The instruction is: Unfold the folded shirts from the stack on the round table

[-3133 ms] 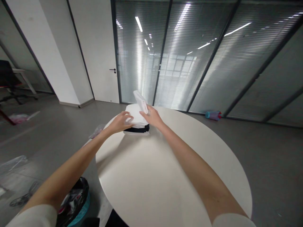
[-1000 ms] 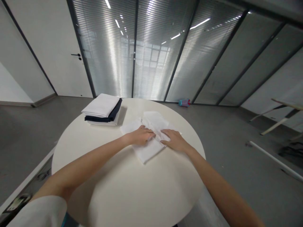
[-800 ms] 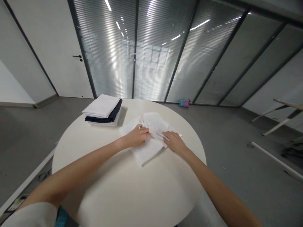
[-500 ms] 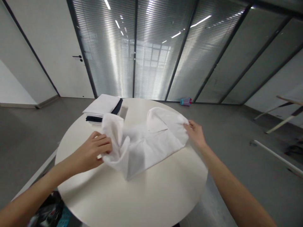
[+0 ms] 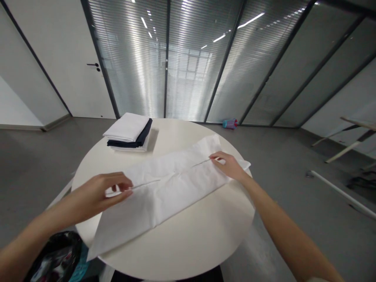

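Both hands, left hand (image 5: 101, 192) at 8 o'clock and right hand (image 5: 230, 165) at 2, are pinching the cloth (image 5: 167, 188) shut at opposite ends, stretching it flat across the table (image 5: 188, 239).

White cloth (image 5: 173, 188) (creased), flat, spread diagonally across table (image 5: 190, 239)

Grey floor (image 5: 35, 152), blinded glass wall (image 5: 188, 62), seemingly offices.

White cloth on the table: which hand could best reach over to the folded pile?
Probably the left hand: it pinches the white cloth on the side where the folded pile lies; the right hand is farther away.
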Demonstrator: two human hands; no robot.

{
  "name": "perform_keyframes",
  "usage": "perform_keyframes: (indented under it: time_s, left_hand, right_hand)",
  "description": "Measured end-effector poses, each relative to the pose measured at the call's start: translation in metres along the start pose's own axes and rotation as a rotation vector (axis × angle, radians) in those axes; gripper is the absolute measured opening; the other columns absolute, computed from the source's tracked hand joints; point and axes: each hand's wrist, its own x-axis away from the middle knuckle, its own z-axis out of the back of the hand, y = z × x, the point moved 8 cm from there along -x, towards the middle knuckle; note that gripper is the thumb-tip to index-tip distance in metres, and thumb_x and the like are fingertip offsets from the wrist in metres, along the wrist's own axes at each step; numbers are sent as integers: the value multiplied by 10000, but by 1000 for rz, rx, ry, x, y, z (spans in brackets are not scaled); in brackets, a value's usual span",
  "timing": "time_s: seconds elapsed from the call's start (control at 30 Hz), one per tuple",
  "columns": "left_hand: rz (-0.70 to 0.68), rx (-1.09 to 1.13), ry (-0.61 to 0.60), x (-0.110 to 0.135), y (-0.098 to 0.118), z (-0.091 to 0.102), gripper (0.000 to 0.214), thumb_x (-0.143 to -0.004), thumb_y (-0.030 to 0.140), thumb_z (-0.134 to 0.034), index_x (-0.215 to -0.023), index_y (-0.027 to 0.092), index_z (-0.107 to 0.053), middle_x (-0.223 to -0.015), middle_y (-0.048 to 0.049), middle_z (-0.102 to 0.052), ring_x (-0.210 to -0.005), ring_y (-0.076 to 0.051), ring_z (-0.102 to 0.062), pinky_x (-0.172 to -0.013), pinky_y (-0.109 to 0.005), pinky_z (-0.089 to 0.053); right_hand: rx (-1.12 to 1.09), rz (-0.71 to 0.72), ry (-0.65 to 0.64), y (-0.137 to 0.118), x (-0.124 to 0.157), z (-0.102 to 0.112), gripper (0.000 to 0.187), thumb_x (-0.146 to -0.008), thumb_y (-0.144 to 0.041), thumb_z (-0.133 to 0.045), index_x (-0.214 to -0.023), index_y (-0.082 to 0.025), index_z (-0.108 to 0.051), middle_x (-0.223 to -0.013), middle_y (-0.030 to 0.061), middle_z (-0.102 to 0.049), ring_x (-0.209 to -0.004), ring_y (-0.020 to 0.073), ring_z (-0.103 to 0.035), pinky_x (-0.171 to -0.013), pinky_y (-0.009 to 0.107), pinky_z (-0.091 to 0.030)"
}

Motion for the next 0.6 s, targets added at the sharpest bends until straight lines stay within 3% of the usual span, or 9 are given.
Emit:
perform_keyframes:
  time_s: [0.07,0.13,0.2,0.3,0.43,0.6]
  left_hand:
    - [4,-45,-61,-25,17,-21,426,-963,590,-490,-1066,248,-724,-993,-60,-733,-824,-219,-692,-729,-318,-537]
    - [-8,-145,-94,-41,30,-44,445,-944,589,-537,-1134,223,-706,-1079,-96,-720,-891,-258,-707,-789,-360,-542]
    - [-15,-257,-117,-48,36,-65,435,-915,544,-611,-1173,202,-685,-1159,-128,-694,-986,-305,-699,-827,-397,-545]
    - [-14,-354,-155,-51,38,-84,408,-887,453,-673,-1190,181,-667,-1197,-150,-667,-1066,-339,-672,-876,-440,-542]
    - [-15,-307,-130,-55,29,-82,515,-860,490,-700,-1273,192,-629,-1233,-147,-656,-1093,-335,-653,-945,-459,-514]
    - [24,-38,-165,-52,15,-58,586,-978,622,-440,-1334,191,-614,-1169,-128,-719,-1040,-285,-688,-908,-394,-512]
  right_hand:
    - [6,139,-194,-39,-5,-39,270,-954,-374,-549,-1121,-241,-714,-1186,77,-723,-1126,244,-652,-1041,424,-481]
    - [58,205,-338,-60,-6,-68,342,-969,-414,-573,-1254,-256,-676,-1291,82,-678,-1230,264,-591,-1098,455,-430]
    - [135,226,-420,-68,-4,-89,394,-965,-428,-604,-1313,-250,-652,-1317,99,-650,-1243,282,-566,-1088,468,-426]
    - [204,232,-428,-69,-4,-102,316,-956,-359,-640,-1237,-222,-687,-1269,109,-648,-1189,283,-577,-1048,454,-439]
    - [166,239,-377,-75,-2,-94,139,-955,-248,-626,-1055,-198,-707,-1139,82,-704,-1111,256,-620,-1019,420,-434]
    - [83,203,-268,-95,17,-40,165,-985,-329,-578,-997,-219,-700,-1011,56,-730,-977,226,-663,-932,367,-462]
